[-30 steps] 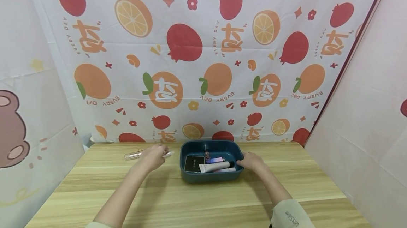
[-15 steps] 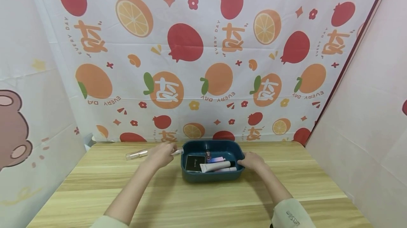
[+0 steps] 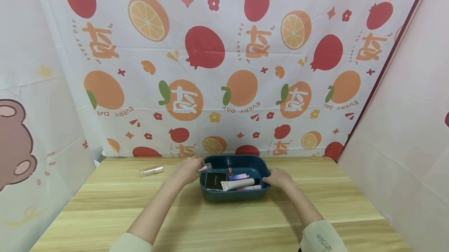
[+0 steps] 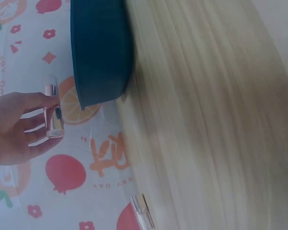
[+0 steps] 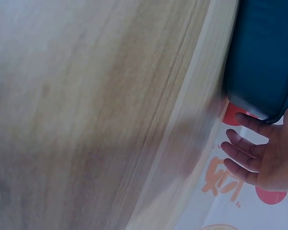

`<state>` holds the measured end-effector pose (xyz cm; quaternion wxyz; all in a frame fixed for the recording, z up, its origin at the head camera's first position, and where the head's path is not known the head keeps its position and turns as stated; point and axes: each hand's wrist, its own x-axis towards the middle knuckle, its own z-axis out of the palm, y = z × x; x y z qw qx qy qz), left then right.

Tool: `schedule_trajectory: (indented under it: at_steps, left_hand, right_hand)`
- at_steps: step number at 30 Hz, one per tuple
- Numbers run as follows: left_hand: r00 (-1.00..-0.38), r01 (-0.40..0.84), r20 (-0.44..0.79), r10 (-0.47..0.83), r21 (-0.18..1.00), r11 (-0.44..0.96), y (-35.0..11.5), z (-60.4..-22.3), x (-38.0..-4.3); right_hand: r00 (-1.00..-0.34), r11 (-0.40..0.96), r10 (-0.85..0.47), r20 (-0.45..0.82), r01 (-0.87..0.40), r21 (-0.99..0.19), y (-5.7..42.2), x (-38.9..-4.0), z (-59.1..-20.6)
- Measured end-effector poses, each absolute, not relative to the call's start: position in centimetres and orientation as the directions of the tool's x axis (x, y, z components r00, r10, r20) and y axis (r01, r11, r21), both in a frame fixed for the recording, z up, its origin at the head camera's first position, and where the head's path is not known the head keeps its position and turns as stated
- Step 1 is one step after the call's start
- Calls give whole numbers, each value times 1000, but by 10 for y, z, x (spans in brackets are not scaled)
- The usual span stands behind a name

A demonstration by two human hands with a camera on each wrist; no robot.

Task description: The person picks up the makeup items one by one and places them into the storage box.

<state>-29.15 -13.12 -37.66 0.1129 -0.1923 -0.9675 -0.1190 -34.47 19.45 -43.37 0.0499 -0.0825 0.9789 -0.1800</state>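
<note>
A clear, shiny lipstick tube (image 3: 206, 167) is pinched between the thumb and fingers of my left hand (image 3: 187, 170), right at the left rim of a dark blue plastic bin (image 3: 235, 196). In the left wrist view the lipstick tube (image 4: 53, 115) stands nearly lengthwise along the fingertips. My right hand (image 3: 278, 177) grips the bin's right end, thumb over the rim; in the right wrist view the index finger lies at the outer wall and the other fingers spread loosely. Inside the bin lie a black square compact (image 3: 215, 180) and a white squeeze tube (image 3: 238, 184) with a black cap.
Also in the bin are a purple-blue tube (image 3: 238, 176), a pale pink tube (image 3: 251, 187) and a small dark-capped tube (image 3: 229, 171). Another clear lipstick tube (image 3: 151, 171) lies on the wooden table (image 3: 224, 224) at the left. A fruit-print curtain (image 3: 224, 100) hangs behind the table.
My left hand has moved right with its lipstick tube, from above the table left of the bin to the bin's left rim. The right hand has stayed at the bin.
</note>
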Motion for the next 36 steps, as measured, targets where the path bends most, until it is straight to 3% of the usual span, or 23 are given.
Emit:
schedule_trajectory:
  at_steps: [36]
  left_hand:
    - [-903,426,117,413,133,895,-58,-378,-297]
  right_hand:
    - [-981,921,-174,-83,-132,-368,194,-345,-433]
